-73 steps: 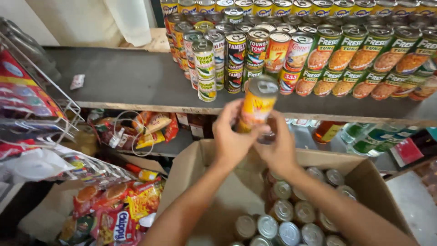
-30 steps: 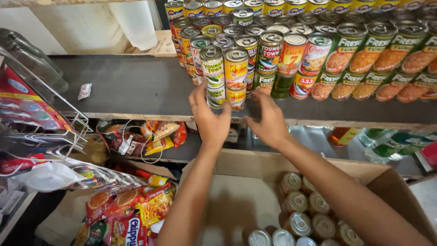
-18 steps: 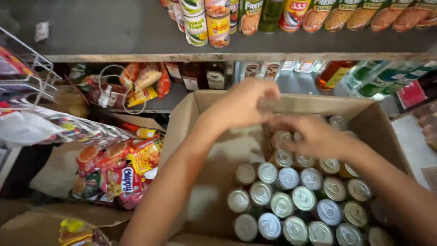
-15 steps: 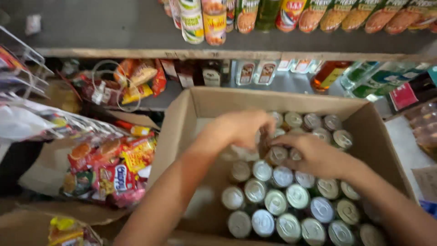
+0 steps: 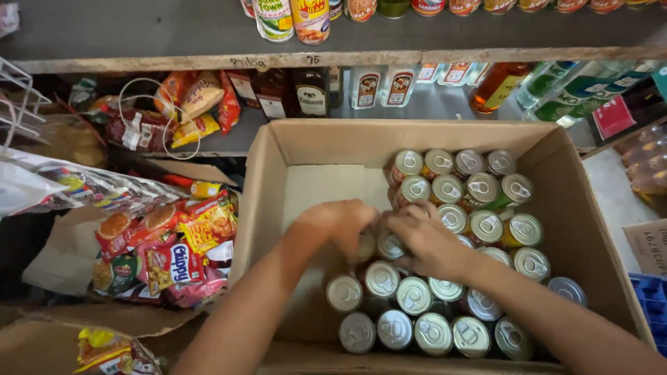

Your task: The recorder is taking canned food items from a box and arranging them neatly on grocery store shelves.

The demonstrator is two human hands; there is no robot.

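1. Since the earlier frame, both hands have dropped from the shelf (image 5: 174,59) into the cardboard box (image 5: 278,173).
2. Left hand (image 5: 337,223) and right hand (image 5: 424,239) curl around one can (image 5: 389,244), box centre; the grip itself is hidden.
3. Lifting could topple the tilted cans (image 5: 406,167) at 12 o'clock.

The left hand (image 5: 340,226) and right hand (image 5: 425,242) cover the cans (image 5: 389,244) at the frame's middle; their grip cannot be told. Shelf cans (image 5: 292,17) are cut off by the top edge.
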